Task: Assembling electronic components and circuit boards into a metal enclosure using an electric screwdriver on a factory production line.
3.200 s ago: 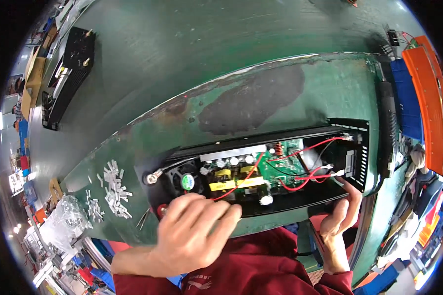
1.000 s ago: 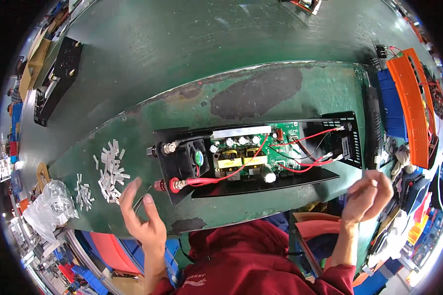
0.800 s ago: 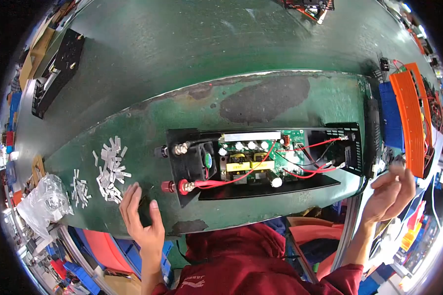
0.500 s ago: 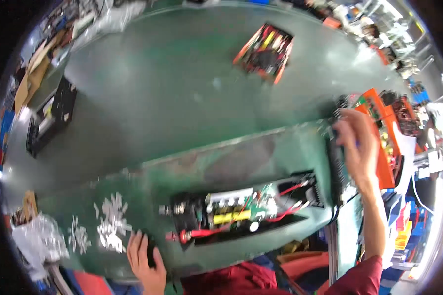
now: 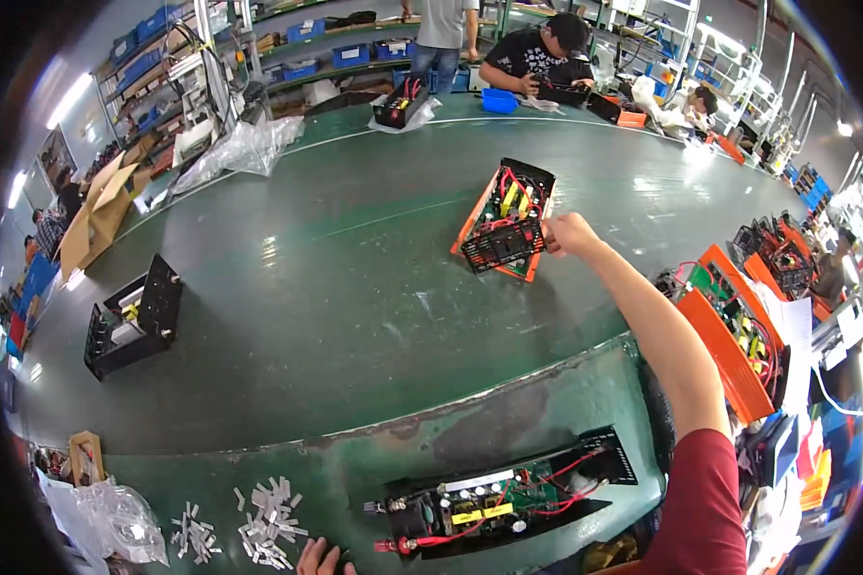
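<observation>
My right hand (image 5: 570, 236) reaches far across the bench, its fingers closed on the edge of a slotted black end panel (image 5: 501, 247). This panel sits at the near end of an orange-sided electronic unit (image 5: 514, 196) with red wires and yellow parts inside. At the bottom edge only the fingers of my left hand (image 5: 323, 559) show, apart and low over the bench, near a pile of small pale strips (image 5: 270, 520). To its right lies an open black-cased electronic unit (image 5: 489, 503) with a green circuit board and red leads.
A black open case (image 5: 134, 318) stands at left. More orange-sided units (image 5: 734, 331) are stacked at right. Clear plastic bags (image 5: 115, 522) lie at lower left, beside a second strip pile (image 5: 195, 534). Across the bench a person (image 5: 542, 62) handles a black part near a blue tray (image 5: 499, 101).
My right hand has gone from the right-hand edge to the orange-sided unit and closed on its end panel. The view has tilted up, leaving only my left fingers in sight.
</observation>
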### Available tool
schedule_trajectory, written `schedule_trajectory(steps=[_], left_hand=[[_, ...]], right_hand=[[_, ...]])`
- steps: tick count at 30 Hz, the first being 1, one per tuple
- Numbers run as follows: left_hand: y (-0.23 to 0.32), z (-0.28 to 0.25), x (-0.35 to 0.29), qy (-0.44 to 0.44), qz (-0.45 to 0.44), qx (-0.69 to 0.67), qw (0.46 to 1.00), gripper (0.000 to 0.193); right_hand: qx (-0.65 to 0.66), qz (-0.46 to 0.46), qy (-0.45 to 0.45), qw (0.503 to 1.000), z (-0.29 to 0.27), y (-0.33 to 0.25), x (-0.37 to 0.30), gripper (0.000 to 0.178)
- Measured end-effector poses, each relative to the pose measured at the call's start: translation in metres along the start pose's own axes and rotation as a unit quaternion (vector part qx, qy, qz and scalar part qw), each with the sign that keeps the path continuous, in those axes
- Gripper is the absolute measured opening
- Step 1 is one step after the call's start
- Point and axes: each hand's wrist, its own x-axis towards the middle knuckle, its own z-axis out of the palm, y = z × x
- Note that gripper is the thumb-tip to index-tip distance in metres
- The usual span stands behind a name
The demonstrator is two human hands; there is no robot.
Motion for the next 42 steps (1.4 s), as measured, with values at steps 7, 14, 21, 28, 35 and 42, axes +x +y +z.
schedule_trajectory(steps=[7,14,21,28,35,42], left_hand=[[0.012,0.011,0.0,-0.005,-0.007,0.026,1.0,0.029],[0.02,0.021,0.003,-0.002,-0.007,0.016,1.0,0.029],[0.019,0.021,-0.002,-0.017,-0.039,0.041,0.998,0.03],[0.02,0.027,-0.003,-0.023,-0.03,0.051,0.998,0.032],[0.027,0.028,-0.001,-0.03,-0.031,0.043,0.998,0.031],[0.02,0.027,-0.004,-0.032,-0.027,0.049,0.998,0.031]], right_hand=[[0.006,0.023,0.009,1.0,0.017,-0.022,0.016,0.038],[-0.121,-0.144,0.14,0.972,0.036,-0.005,0.02,0.034],[0.163,0.027,-0.142,0.976,0.062,-0.061,-0.089,0.023],[-0.224,-0.488,0.159,0.828,0.031,-0.016,-0.061,0.027],[-0.35,-0.559,0.061,0.749,0.031,-0.018,-0.031,0.033],[-0.36,-0.563,0.01,0.744,0.051,-0.039,-0.076,0.027]])
